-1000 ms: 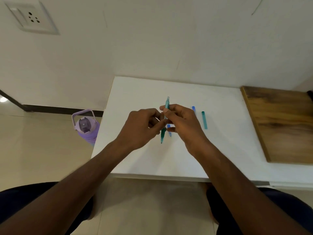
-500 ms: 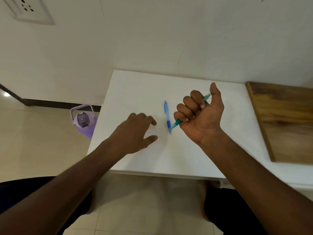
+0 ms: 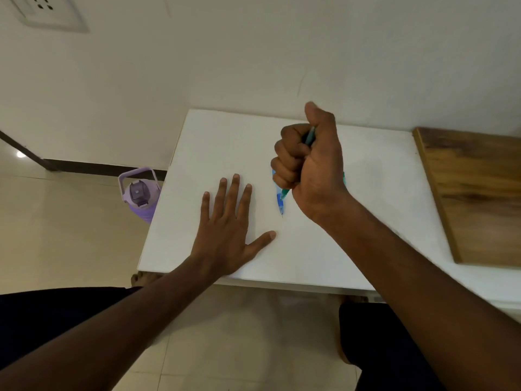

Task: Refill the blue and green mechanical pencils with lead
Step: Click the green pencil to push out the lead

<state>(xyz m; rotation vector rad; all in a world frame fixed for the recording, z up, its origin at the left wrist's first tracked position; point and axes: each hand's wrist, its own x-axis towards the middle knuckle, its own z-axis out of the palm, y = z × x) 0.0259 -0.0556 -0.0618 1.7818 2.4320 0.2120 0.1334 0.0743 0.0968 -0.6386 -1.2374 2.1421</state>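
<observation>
My right hand (image 3: 311, 165) is closed in a fist around the green mechanical pencil (image 3: 309, 136), thumb raised above its top end; the pencil's tip pokes out below the fist. The blue mechanical pencil (image 3: 280, 203) lies on the white table (image 3: 220, 142) just left of that fist, tip pointing toward me, its upper part hidden behind my fingers. My left hand (image 3: 228, 230) rests flat on the table with fingers spread, holding nothing, a little left of the blue pencil. A sliver of teal shows at the right edge of my right hand.
A wooden board (image 3: 476, 193) covers the table's right side. A purple water bottle (image 3: 139, 194) stands on the floor by the table's left edge. A wall with a socket (image 3: 45, 11) rises behind the table.
My left hand let go of the green pencil and spread flat on the table. My right hand took the pencil into a fist and turned it more upright, thumb above its top.
</observation>
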